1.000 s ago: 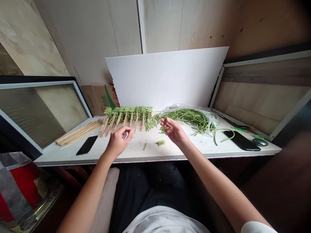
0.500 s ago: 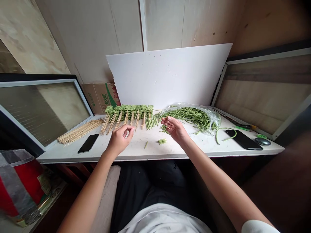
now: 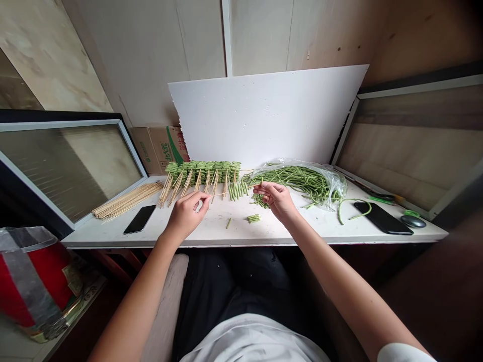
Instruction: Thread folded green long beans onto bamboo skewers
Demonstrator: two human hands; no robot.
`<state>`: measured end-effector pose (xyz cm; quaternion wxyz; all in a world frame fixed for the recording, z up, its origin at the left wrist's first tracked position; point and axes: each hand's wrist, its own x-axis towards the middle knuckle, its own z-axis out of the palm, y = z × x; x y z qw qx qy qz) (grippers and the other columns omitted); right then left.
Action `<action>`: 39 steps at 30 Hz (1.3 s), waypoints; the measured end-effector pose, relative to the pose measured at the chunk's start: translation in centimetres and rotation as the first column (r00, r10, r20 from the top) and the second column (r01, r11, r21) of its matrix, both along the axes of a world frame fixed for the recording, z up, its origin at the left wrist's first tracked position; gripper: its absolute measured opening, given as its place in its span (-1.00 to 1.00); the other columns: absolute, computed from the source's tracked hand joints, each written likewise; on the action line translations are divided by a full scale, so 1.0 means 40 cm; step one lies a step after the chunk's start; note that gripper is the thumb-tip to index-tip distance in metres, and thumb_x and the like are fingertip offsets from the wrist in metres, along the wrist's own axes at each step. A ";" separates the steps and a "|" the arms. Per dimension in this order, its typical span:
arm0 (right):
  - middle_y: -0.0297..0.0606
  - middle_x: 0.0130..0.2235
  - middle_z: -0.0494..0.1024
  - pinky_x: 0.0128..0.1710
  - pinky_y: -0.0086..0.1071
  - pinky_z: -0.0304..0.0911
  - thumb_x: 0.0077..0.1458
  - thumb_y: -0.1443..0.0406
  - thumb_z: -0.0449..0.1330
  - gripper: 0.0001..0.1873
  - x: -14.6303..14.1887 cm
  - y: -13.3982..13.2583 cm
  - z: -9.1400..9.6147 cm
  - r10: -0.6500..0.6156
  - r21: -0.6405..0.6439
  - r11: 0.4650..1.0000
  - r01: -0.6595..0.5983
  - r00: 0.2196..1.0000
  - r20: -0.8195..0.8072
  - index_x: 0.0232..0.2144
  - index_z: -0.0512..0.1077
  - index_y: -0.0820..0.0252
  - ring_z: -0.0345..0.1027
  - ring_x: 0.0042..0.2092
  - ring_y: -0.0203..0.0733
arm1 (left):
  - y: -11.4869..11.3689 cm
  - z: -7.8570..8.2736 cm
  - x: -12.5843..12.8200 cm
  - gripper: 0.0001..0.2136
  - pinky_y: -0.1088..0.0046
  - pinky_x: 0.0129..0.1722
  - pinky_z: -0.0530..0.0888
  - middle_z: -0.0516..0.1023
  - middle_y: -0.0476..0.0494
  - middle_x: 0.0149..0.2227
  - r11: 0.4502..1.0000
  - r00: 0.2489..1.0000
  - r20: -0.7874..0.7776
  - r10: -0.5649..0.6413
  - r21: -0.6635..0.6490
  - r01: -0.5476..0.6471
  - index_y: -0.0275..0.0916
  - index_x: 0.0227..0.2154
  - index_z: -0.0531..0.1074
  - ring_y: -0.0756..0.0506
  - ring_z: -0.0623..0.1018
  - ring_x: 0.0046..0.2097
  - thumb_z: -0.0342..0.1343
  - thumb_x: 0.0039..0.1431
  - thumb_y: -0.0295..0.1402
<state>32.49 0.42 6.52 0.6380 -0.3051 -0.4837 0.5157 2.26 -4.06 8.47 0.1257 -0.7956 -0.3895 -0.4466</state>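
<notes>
My left hand (image 3: 189, 208) is closed in a pinch on the left end of a thin bamboo skewer (image 3: 219, 195). The skewer lies nearly level above the table, with several cut green bean pieces (image 3: 238, 190) threaded crosswise on it. At its right tip my right hand (image 3: 277, 197) pinches a small green bean piece (image 3: 262, 180); whether the tip has pierced it is too small to tell. Below the right hand lies a little pile of cut pieces (image 3: 259, 200). Nearer the front edge are a small bundle of pieces (image 3: 254, 218) and a single piece (image 3: 228, 222).
Filled bean skewers (image 3: 204, 171) are stacked at the back left, beside loose bamboo skewers (image 3: 128, 200). Long beans (image 3: 302, 180) fill a clear plastic bag at the back right. Phones lie left (image 3: 140, 219) and right (image 3: 383, 218), the right one near a mouse (image 3: 412, 220).
The view has shifted slightly. Both hands keep their pinches on either side of the threaded bean pieces, and the skewer's right part now shows more plainly by the right fingers.
</notes>
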 end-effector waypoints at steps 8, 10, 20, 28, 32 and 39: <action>-0.15 -0.23 0.72 -0.47 -0.36 0.25 -0.01 0.02 0.49 -0.71 -0.006 -0.005 -0.004 -0.029 0.049 0.998 0.027 0.998 0.053 -0.39 0.67 0.09 0.58 -0.19 -0.07 | 0.000 0.004 -0.005 -0.82 0.46 -0.34 0.35 0.48 -0.02 -0.42 1.000 0.999 -0.034 0.000 0.016 0.000 -0.21 -0.21 0.56 -0.01 0.36 -0.45 0.06 0.43 -0.34; -0.16 -0.25 0.71 -0.46 -0.35 0.24 0.01 0.03 0.48 -0.72 -0.013 -0.012 -0.004 -0.049 0.077 0.996 0.044 0.997 0.059 -0.38 0.67 0.08 0.56 -0.22 -0.09 | 0.000 0.002 -0.004 -0.83 0.47 -0.35 0.35 0.49 -0.03 -0.41 1.000 1.000 -0.030 -0.003 0.023 0.004 -0.21 -0.20 0.56 -0.01 0.36 -0.45 0.07 0.43 -0.35; -0.23 -0.27 0.66 -0.39 -0.30 0.33 -0.05 0.01 0.52 -0.68 -0.059 -0.021 -0.029 -0.065 0.061 0.996 0.060 0.994 0.086 -0.44 0.64 0.09 0.36 -0.43 -0.28 | 0.000 -0.011 0.015 -0.84 0.45 -0.20 0.47 0.56 -0.08 -0.36 1.000 0.999 -0.037 -0.017 0.014 0.017 -0.20 -0.18 0.57 -0.07 0.56 -0.30 0.07 0.43 -0.39; -0.20 -0.22 0.62 -0.43 -0.40 0.32 -0.13 0.05 0.56 -0.66 -0.062 -0.032 -0.018 0.045 -0.029 0.999 -0.044 0.998 0.035 -0.45 0.61 0.13 0.44 -0.20 -0.17 | 0.006 -0.010 0.009 -0.86 0.44 -0.22 0.44 0.55 -0.07 -0.36 0.998 0.998 -0.063 -0.032 0.060 0.036 -0.22 -0.18 0.56 -0.05 0.52 -0.33 0.08 0.43 -0.42; -0.19 -0.17 0.63 -0.41 -0.41 0.33 0.09 -0.04 0.42 -0.61 -0.062 -0.017 -0.038 0.027 0.044 0.999 -0.032 0.994 0.108 -0.16 0.66 0.07 0.45 -0.15 -0.13 | 0.018 -0.012 -0.008 -0.88 0.45 -0.29 0.39 0.53 -0.04 -0.38 0.998 1.000 -0.031 0.004 0.063 -0.002 -0.23 -0.18 0.55 -0.01 0.41 -0.42 0.11 0.41 -0.40; -0.04 0.12 0.60 0.17 0.06 0.30 0.35 0.34 0.16 -0.67 -0.104 -0.005 -0.179 -0.334 0.451 0.858 -0.246 0.400 0.853 0.06 0.62 0.08 0.32 0.24 0.18 | 0.047 -0.025 -0.044 -0.89 0.45 -0.33 0.36 0.54 -0.03 -0.38 0.995 0.995 0.024 0.101 0.023 -0.101 -0.23 -0.18 0.56 -0.01 0.39 -0.44 0.13 0.39 -0.38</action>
